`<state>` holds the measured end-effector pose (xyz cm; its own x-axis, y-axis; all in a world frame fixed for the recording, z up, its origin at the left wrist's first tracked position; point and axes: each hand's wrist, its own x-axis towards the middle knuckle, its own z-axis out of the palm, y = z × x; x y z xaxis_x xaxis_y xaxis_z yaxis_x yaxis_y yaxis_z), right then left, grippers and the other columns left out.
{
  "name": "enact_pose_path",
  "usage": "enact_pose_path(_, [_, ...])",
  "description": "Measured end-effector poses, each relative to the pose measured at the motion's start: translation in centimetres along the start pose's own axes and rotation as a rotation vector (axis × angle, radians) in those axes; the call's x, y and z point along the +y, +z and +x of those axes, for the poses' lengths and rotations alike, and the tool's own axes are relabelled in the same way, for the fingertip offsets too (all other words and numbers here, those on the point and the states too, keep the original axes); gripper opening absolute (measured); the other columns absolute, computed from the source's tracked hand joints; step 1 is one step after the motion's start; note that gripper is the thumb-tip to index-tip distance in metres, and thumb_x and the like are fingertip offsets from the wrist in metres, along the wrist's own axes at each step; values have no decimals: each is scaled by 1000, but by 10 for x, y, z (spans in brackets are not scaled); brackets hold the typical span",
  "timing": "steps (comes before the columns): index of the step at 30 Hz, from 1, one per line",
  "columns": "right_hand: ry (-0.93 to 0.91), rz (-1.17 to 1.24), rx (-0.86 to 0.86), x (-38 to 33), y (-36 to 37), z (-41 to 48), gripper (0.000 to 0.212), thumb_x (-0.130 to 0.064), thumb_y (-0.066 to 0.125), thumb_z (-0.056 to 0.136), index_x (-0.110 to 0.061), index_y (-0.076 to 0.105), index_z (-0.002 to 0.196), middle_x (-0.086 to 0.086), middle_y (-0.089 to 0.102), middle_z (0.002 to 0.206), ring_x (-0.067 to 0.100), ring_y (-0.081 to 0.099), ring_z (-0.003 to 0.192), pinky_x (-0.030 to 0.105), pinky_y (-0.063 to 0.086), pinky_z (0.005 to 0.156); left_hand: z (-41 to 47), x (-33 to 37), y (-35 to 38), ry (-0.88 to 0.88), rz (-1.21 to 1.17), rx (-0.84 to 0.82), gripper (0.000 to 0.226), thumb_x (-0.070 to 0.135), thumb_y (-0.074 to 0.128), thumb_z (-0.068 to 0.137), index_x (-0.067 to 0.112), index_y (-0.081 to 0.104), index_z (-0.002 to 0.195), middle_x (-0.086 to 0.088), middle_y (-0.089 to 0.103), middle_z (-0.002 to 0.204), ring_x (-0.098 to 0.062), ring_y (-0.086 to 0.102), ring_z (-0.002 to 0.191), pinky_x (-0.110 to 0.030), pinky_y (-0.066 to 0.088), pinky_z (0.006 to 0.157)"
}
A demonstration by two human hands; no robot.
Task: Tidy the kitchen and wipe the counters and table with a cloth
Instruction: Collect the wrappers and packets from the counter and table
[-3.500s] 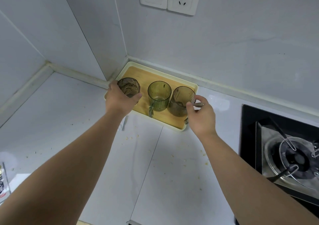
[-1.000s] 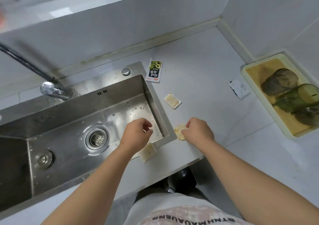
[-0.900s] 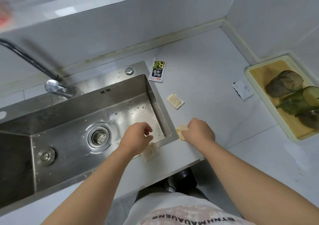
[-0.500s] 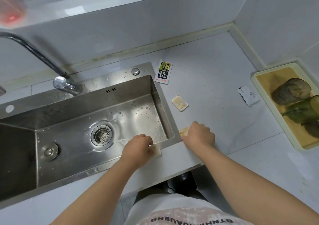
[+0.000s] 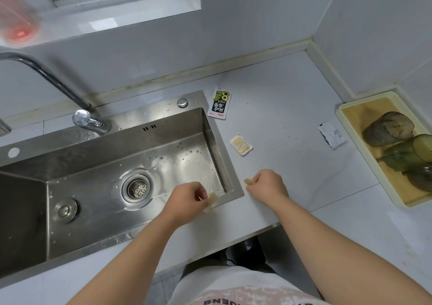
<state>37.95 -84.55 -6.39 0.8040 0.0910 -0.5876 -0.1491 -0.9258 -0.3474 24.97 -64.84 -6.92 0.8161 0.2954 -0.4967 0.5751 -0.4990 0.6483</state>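
Pinching pale wrapper [image 5: 212,199] with left hand [image 5: 187,199] over sink [image 5: 163,115] corner; pinching second wrapper [image 5: 248,181] with right hand [image 5: 268,185] at counter [image 5: 292,108].

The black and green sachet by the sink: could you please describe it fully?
The black and green sachet is a flat rectangular packet, seemingly plastic, with white edges, green rings, white characters and a red mark. It lies on the pale countertop by the steel sink's far right corner; no hand touches it.

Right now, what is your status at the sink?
Left hand pinches wrapper by sink. Right hand pinches second wrapper. On counter: black packet, yellow packet, white packet.
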Motion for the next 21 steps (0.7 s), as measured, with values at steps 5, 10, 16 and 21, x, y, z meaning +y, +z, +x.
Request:
enact_pose_path(5, [-65, 458, -41, -7, -19, -7, 16, -22, 78, 80, -13, 67, 75, -3, 64, 71, 14, 58, 67, 24, 43, 59, 10, 30, -4, -124, -402, 84, 15, 12, 78, 78, 19, 66, 79, -3, 67, 75, -15, 63, 68, -30, 54, 62])
enact_pose_path(10, [-139, 697, -238, -19, -42, -19, 10, -13, 68, 92, -11, 74, 99, 0, 72, 83, 12, 57, 68, 24, 39, 56, 20, 56, 3, -209, -643, 83, 22, 2, 75, 82, 12, 72, 101, -12, 72, 91, -22, 71, 81, -25, 57, 62])
enact_pose_path(16, [-178, 746, -222, -21, -55, -23, 13, -5, 75, 85, -14, 71, 93, 3, 74, 87, 18, 68, 79, 29, 54, 64, 21, 83, 14, -234, -863, -1, 15, -3, 71, 85, 3, 71, 99, -18, 73, 96, -33, 74, 86, -49, 60, 81])
enact_pose_path(21, [-178, 698, -120, -13, -57, -22, 19, -9, 83, 78, -8, 68, 89, 5, 72, 80, 12, 66, 67, 18, 50, 56, 17, 101, 18, -215, -959, -129, 18, 3, 73, 84, 1, 69, 101, -21, 74, 99, -37, 72, 94, -52, 51, 96])
